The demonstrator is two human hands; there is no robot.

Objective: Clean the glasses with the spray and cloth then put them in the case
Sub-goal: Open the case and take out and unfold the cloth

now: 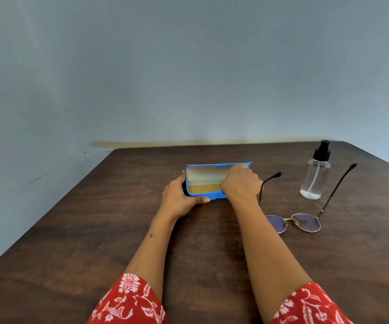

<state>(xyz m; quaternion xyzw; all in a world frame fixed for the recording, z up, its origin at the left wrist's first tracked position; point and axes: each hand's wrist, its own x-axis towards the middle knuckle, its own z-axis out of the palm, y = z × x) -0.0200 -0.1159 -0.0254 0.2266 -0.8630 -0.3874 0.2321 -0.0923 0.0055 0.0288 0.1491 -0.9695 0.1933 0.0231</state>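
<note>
Both hands are on the open case (203,177): left hand (180,197) grips its end, right hand (241,183) reaches inside, fingers hidden. Glasses (305,222) and spray (315,174) sit to my right.

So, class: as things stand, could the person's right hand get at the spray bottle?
Probably yes. The spray bottle stands upright to the right of the right hand, which is now in the open blue case. Only the glasses lie near that path, their temple arms low on the table.
</note>
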